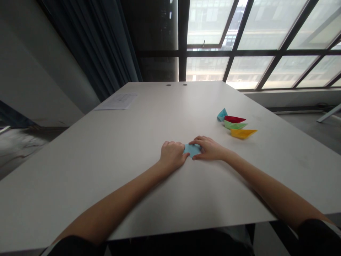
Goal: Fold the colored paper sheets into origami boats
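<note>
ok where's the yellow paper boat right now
In the head view, the yellow paper boat is on the table, right of the right hand, just below the green boat.

L hand (173, 154) & R hand (209, 148) both bare, forearms (128, 188) too; well back from each hand, L sleeve (76, 246) & R sleeve (315, 234) are blk, short, each w/ thin pale strip (50, 249) along outer edge

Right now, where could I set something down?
The white table is bare between the printed sheet and the folded papers, and between that sheet and the left hand. It's crowded at the blue paper, which the right hand also touches, and among those papers.
</note>
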`<act>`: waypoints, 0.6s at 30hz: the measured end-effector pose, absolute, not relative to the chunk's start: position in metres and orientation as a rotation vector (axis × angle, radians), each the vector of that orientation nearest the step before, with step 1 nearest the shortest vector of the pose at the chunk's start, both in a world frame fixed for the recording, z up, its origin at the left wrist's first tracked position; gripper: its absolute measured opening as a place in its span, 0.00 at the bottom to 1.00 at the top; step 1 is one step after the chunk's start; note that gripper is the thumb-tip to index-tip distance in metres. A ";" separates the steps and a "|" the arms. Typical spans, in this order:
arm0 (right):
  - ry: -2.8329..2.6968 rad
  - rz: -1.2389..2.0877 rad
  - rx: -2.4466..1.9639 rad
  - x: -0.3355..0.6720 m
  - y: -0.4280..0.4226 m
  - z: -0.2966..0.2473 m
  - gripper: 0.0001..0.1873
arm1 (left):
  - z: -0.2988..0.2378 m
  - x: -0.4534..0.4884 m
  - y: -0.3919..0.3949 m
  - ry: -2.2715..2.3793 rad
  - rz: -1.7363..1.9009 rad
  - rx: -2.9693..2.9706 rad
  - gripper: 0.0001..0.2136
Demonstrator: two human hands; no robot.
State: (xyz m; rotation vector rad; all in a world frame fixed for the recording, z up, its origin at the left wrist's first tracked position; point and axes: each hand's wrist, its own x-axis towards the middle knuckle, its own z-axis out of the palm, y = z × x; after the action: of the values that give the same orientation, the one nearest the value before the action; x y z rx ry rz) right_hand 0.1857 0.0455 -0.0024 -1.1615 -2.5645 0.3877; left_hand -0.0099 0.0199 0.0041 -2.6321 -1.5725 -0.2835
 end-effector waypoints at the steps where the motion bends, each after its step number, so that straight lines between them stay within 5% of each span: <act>1: -2.564 0.377 -1.167 0.187 0.047 -0.003 0.32 | 0.005 -0.010 0.019 -1.576 -0.282 -2.630 0.15; 13: -2.521 0.424 -1.079 0.188 0.050 -0.002 0.13 | 0.006 -0.017 0.040 -1.653 -0.639 -3.032 0.07; 18: -2.478 0.348 -1.002 0.184 0.048 -0.001 0.11 | 0.001 -0.020 0.046 -1.847 -0.862 -3.268 0.17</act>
State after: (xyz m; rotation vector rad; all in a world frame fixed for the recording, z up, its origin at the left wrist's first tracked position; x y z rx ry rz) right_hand 0.1841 0.0479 -0.0007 -1.0019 -2.4784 0.3479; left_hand -0.0200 0.0455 0.0013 -3.2679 -1.8469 -0.8617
